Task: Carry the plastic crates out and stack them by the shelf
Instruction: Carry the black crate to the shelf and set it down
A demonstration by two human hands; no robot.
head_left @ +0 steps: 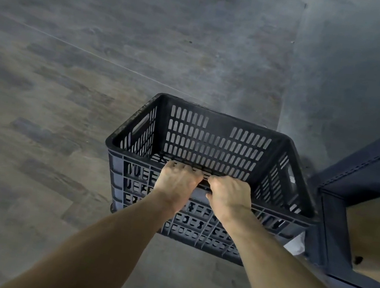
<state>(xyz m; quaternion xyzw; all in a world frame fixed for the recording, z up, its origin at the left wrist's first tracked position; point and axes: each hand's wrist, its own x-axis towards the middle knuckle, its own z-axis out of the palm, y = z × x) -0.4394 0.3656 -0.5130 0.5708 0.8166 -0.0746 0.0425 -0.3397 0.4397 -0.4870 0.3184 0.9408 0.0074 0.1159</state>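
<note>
The crate (213,144) is a dark plastic one with slotted walls and a handle cut-out in each short end. It is empty, as far as its inside shows. It sits low in front of the person, tipped a little toward the camera, just beside the near corner of the shelf (375,170) on the right. Whether its base touches the floor (95,81) or hangs just above it cannot be told from this angle.

Both hands hold the near long rim, close together at its middle. The left hand (176,181) has its fingers hooked over the edge into the crate. The right hand (230,193) is curled round the same rim, touching or almost touching the left. Both forearms reach straight down and forward.

No other crate is in view, so this looks like the first of the stack, or its spot, and the step in hand is probably setting it down by the shelf.

The next move likely calls for levelling the crate and lowering it square to the shelf's side, close without bumping the corner. A grip on one rim alone lets the far side sag, so it should go down slowly.

The shelf is dark metal with a pale brown panel or box (376,233) behind its frame. The floor is wood-patterned planks on the left and plain grey nearer the shelf.
</note>
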